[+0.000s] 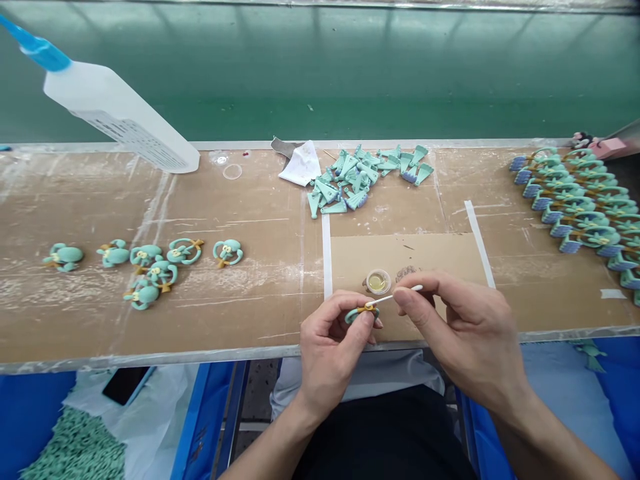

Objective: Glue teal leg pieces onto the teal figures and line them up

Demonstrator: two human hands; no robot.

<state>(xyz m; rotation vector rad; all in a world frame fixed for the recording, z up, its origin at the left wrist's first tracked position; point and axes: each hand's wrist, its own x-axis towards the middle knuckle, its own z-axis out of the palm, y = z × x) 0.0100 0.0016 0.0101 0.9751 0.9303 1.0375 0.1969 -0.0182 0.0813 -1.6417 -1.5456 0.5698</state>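
Note:
My left hand (327,347) pinches a small teal figure piece (361,311) with a tan part, held just above the bench's front edge. My right hand (465,327) grips a thin white stick (395,296) between thumb and forefinger, and its tip touches the tan part of the piece. A small round cup of yellowish liquid (378,281) sits on the brown cardboard mat (425,257) just behind both hands.
Several teal figure bodies (150,263) lie at the left of the bench. A heap of teal fan-shaped parts (363,177) and a white cloth (301,163) lie at the back. Rows of assembled figures (580,200) fill the right. A white squeeze bottle (115,113) leans at the back left.

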